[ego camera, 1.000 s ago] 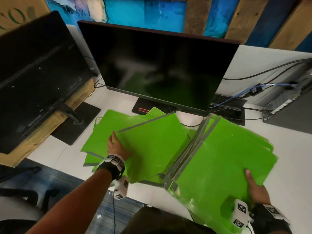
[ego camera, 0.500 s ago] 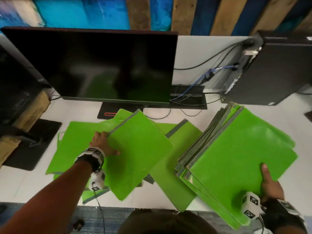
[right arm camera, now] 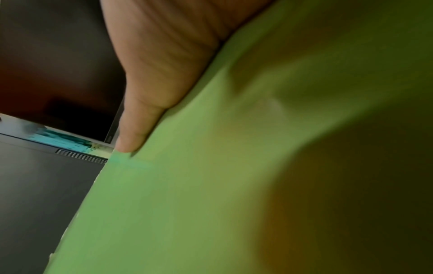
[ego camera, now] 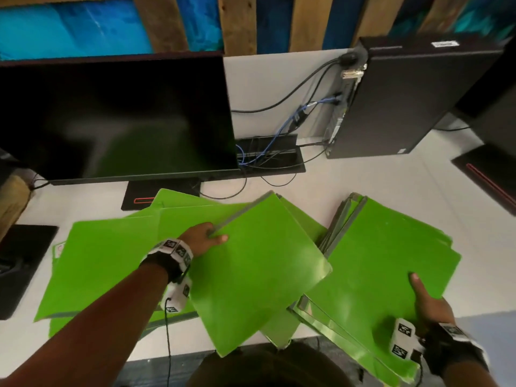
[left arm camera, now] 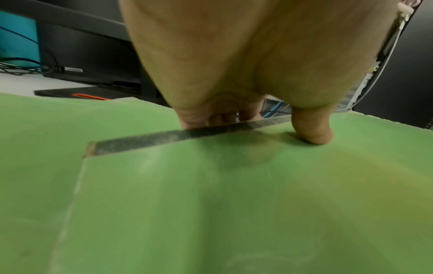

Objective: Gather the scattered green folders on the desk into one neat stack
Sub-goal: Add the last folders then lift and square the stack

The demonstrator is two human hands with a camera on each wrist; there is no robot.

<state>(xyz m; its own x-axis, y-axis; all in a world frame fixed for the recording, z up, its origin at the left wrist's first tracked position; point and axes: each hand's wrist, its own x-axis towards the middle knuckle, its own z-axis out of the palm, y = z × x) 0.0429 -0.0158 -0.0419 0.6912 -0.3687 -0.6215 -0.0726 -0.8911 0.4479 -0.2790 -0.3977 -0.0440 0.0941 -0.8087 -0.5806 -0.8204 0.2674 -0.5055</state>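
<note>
Loose green folders (ego camera: 106, 263) lie fanned on desk (ego camera: 363, 180), left. Left hand (ego camera: 205, 237) pinches one folder (ego camera: 257, 275) at its grey spine, thumb on top. Right hand (ego camera: 430, 303) clamps gathered stack (ego camera: 377, 261). Best: carry folder rightward, match spines, square corners before release.
</note>
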